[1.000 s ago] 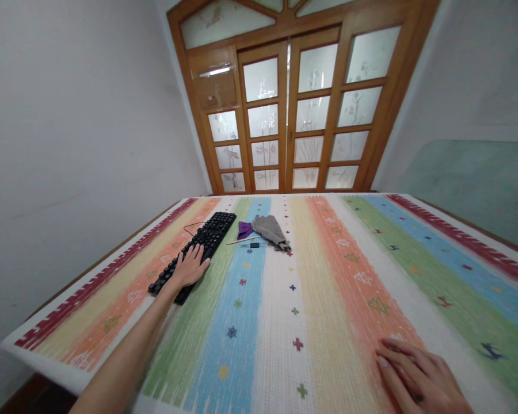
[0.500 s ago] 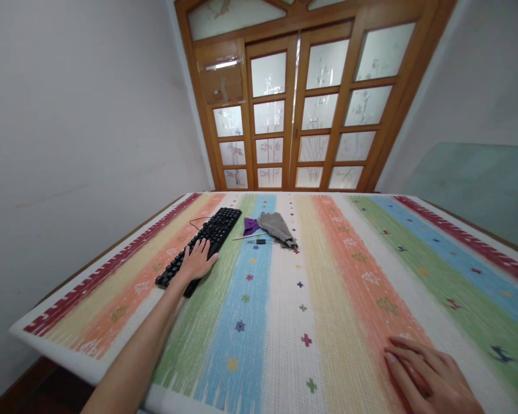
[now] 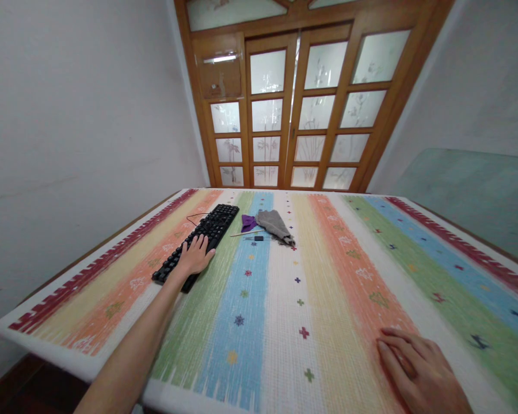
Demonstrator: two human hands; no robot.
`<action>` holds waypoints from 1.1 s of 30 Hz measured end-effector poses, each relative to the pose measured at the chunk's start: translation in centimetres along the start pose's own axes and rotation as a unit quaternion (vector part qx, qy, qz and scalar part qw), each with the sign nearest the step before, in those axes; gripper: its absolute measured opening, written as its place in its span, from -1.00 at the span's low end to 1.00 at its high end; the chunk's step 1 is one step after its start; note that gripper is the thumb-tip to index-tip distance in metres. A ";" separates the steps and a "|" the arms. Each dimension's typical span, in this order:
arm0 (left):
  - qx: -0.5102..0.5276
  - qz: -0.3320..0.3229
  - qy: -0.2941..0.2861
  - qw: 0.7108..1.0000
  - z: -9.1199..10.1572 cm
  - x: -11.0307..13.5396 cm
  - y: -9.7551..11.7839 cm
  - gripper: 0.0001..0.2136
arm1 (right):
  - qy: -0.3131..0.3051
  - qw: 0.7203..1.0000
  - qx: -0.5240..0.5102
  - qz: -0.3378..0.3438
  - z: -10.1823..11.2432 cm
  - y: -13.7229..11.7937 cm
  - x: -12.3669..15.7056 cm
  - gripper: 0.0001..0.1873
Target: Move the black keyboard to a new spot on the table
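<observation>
My left hand (image 3: 195, 256) lies palm down across the near half of a black keyboard (image 3: 221, 218), its fingers spread over the keys. The keyboard sits slantwise on the left of the table, with a thin cable curling from its far left side. My right hand (image 3: 425, 368) rests on the cloth at the lower right, fingers loosely bent, a gap showing by the thumb, nothing visible in it. Right of the keyboard lie a grey cloth (image 3: 274, 225), a purple piece of fabric (image 3: 247, 223), a thin pale stick (image 3: 240, 234) and a small black item with thin prongs (image 3: 258, 238).
A striped, patterned tablecloth (image 3: 280, 322) covers the table. Beyond its far edge stand wooden doors (image 3: 291, 109) with frosted panes. A plain wall (image 3: 90, 115) runs along the left, and a pale green panel (image 3: 470, 195) leans at the right.
The view has shifted slightly, so everything sits a little higher and further left. Both hands hold the same places, the left on the keyboard and the right on the tablecloth.
</observation>
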State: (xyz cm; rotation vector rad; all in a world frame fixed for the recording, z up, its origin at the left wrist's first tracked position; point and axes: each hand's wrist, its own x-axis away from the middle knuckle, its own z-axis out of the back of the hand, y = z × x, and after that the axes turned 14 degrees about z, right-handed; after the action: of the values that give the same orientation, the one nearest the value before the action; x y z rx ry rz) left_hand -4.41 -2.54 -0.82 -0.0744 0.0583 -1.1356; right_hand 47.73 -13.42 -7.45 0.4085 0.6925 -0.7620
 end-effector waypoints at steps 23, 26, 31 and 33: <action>0.001 -0.008 0.005 1.000 -0.1 0.0 -0.1 -0.34 | -0.014 0.998 -0.009 -0.065 0.8 -0.5 -0.9 -0.66; -0.003 -0.010 0.013 1.000 -0.2 -0.2 -0.1 -0.34 | -0.015 0.998 -0.005 -0.061 0.8 -0.6 -0.9 -0.66; -0.005 -0.009 0.007 1.000 -0.1 -0.4 -0.1 -0.32 | -0.014 0.998 -0.007 -0.055 0.9 -0.8 -1.0 -0.68; -0.004 -0.006 0.008 1.000 0.0 -0.1 0.0 -0.30 | -0.012 0.999 -0.007 -0.050 0.9 -0.9 -1.1 -0.67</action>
State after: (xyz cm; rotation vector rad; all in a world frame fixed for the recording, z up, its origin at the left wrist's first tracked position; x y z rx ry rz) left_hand -4.49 -2.42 -0.82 -0.0733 0.0777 -1.1477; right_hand 46.88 -14.04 -6.13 0.3535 0.6989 -0.8557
